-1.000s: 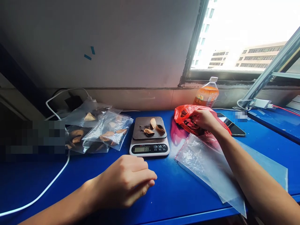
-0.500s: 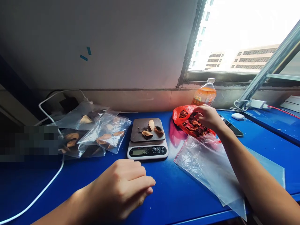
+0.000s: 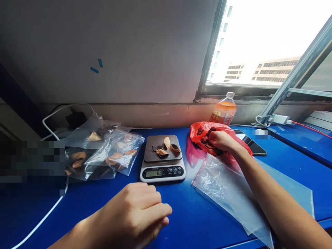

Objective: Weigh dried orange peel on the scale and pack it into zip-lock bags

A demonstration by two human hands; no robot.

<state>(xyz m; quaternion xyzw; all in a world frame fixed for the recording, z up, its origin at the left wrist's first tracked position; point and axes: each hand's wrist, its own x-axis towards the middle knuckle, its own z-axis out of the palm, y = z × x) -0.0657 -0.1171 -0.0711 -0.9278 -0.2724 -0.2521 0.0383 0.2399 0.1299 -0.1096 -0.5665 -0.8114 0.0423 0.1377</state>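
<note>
Head view: your right hand point(image 3: 221, 141) has dipped into the red plastic bag point(image 3: 195, 133), grip hidden, leaving the digital scale point(image 3: 171, 157) unchanged; your left hand point(image 3: 141, 211) curls closed, seemingly empty.

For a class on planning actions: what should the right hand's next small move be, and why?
Perhaps lift a dark piece out of the red bag: the right hand reaches into its open mouth, where such pieces show, and the scale alongside has bare plate left around its few chips.

Bare forearms point(image 3: 269, 193), bare wrists point(image 3: 237, 148)
</note>
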